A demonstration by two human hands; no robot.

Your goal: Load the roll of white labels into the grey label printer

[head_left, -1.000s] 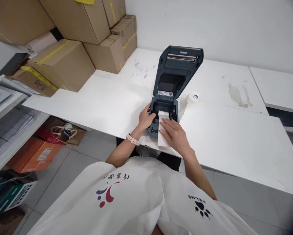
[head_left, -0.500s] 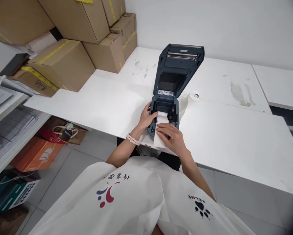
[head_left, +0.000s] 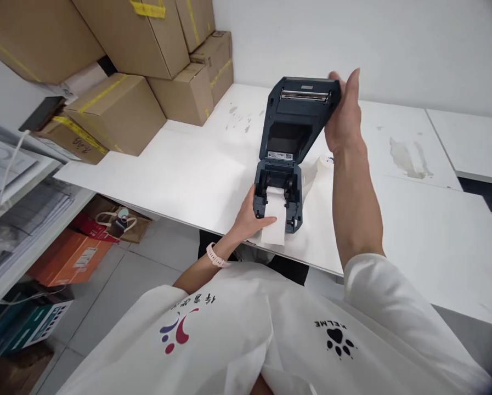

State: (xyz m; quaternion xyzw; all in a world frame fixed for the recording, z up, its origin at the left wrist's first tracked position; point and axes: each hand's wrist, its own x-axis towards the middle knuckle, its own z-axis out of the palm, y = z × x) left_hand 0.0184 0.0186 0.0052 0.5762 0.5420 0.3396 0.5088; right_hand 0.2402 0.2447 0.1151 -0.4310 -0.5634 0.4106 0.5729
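Works at a white table (head_left: 192, 170) with both hands on an open dark printer (head_left: 284, 153) in the middle of the frame. Lays the right hand (head_left: 346, 118) against the upper right edge of the printer's upright lid (head_left: 293, 118), with one digit pointing up clear of it and the other fingers partly hidden; cannot tell whether grasping or only resting there. Sets the left hand (head_left: 248, 219) along the left side of the base (head_left: 298, 200), with thumb out straight over a white paper strip (head_left: 274, 230) and the remaining fingers mostly out of sight; cannot tell how firmly held. Has a white paper roll (head_left: 324, 162) just right of the printer, partly covered by the right forearm (head_left: 356, 203). Wears a pale pink wristband (head_left: 216, 257) and a white shirt (head_left: 229, 329) printed with a black paw. Has brown cardboard boxes (head_left: 112, 115) piled in the upper left of the frame and an orange box (head_left: 67, 260) at lower left, near gray floor tiles (head_left: 106, 291).
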